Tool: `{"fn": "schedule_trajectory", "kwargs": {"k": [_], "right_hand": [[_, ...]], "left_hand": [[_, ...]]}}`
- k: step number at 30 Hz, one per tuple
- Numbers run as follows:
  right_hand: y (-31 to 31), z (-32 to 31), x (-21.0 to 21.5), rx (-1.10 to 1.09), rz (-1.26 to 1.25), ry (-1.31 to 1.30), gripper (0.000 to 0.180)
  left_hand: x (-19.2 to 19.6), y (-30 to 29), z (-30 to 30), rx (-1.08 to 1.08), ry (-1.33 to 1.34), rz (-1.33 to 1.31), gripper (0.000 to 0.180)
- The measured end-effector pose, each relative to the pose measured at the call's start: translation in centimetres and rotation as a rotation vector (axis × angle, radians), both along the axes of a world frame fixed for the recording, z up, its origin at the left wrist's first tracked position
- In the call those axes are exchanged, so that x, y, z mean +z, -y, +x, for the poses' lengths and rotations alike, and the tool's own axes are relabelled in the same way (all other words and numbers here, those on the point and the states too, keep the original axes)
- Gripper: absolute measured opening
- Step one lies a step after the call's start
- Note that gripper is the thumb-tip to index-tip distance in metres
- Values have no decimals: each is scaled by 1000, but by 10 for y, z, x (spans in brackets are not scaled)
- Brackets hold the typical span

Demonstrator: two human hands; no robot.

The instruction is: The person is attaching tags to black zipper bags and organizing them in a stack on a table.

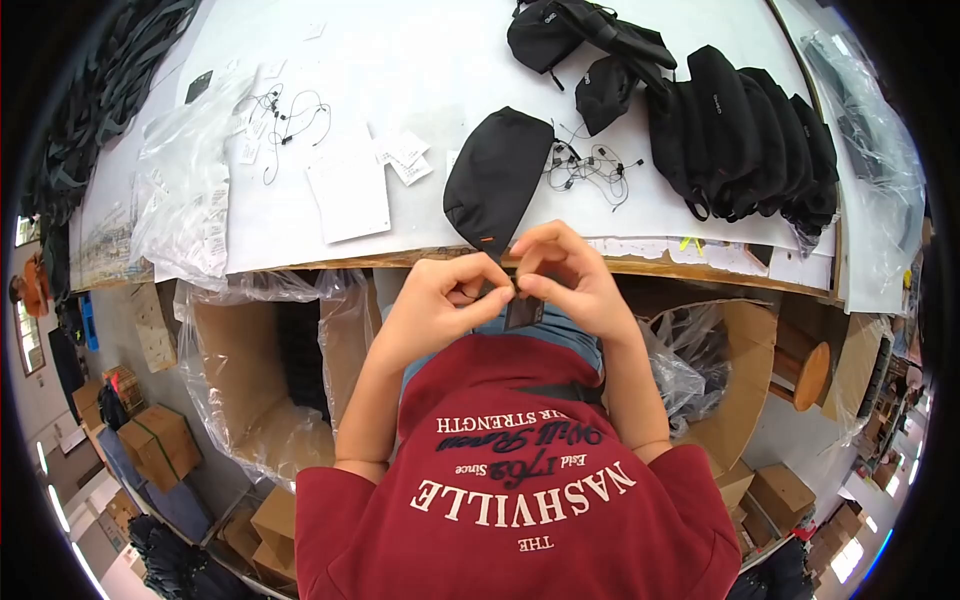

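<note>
- The left hand (432, 296) and the right hand (572, 278) met just below the table's near edge, fingertips pressed together around a small dark hang tag (523, 312).
- Both hands were pinched shut on the tag's top; the tag hung down between them, over the person's lap.
- What exactly sat between the fingertips above the tag was too small to tell.
- A black waist pouch (495, 178) lay on the white table (430, 60) just beyond the hands, its lower end at the table's edge, apart from the fingers.
- To the pouch's right lay a tangle of thin black tag strings (592, 165), and further right a row of black pouches (745, 130) leaned against each other.
- A white paper sheet (347, 195) lay left of the pouch, with a clear plastic bag (185, 190) further left.
- Below the table, a plastic-lined cardboard box (255, 375) stood at the person's left.
</note>
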State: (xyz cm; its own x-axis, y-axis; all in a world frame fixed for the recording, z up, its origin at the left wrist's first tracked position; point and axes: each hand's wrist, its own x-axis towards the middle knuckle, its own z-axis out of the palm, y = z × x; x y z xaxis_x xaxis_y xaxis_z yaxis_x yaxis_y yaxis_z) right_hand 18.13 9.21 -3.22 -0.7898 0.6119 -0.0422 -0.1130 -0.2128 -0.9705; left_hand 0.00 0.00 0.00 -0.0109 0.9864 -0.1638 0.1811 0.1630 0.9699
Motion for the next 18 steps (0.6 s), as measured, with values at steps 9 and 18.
{"fn": "schedule_trajectory", "kwargs": {"k": [9,18], "right_hand": [[-20,-1,-60,-281,-281,330,31],[-18,-1,11,-197,417,499,16]], "left_hand": [[1,-3,28,-301,142,87,9],[-2,-9,14,68,-374,466,35]]}}
